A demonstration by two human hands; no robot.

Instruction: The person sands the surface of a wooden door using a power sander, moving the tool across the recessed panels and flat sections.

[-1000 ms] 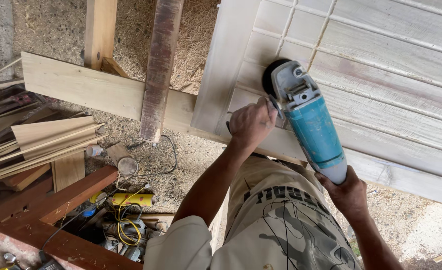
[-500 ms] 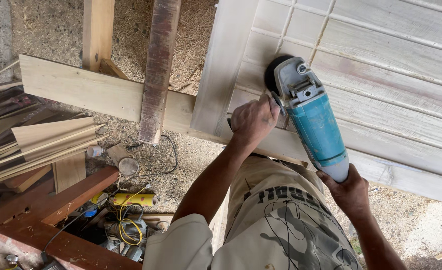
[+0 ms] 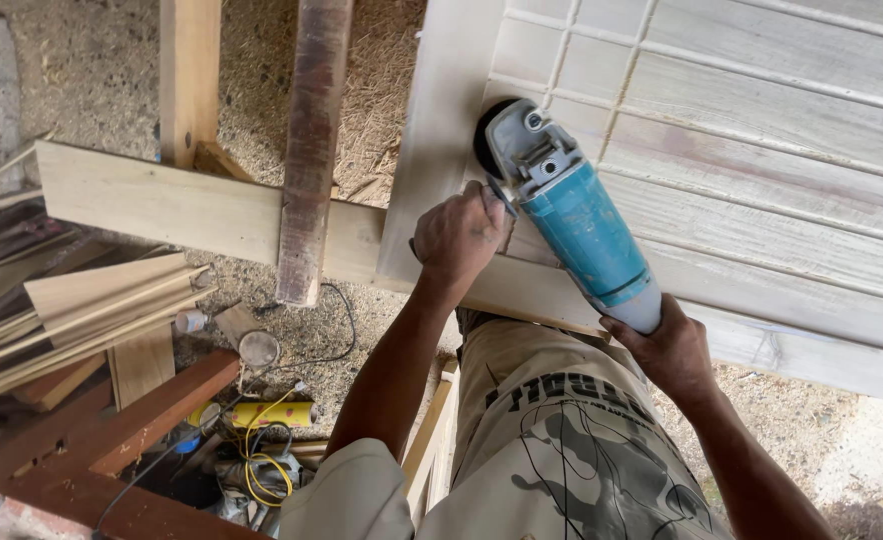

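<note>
We sand the near-left corner of the pale wooden door panel (image 3: 762, 150) with the blue angle grinder (image 3: 572, 215).

Our left hand (image 3: 457, 235) has its fingers wrapped on the side handle, our right hand (image 3: 667, 350) closed around the tail. The disc sits by the panel's left stile; most grooved boards stretch far right, with open room there, while the dark post (image 3: 312, 150) crowds the left edge.

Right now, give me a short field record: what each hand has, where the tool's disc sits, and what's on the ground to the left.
left hand: closed on the side handle by the grinder head
right hand: closed on the rear end of the blue angle grinder
disc: on the pale wooden panel door, near its left stile
ground, left: stacked wood strips, yellow cylinder, loose cable
</note>
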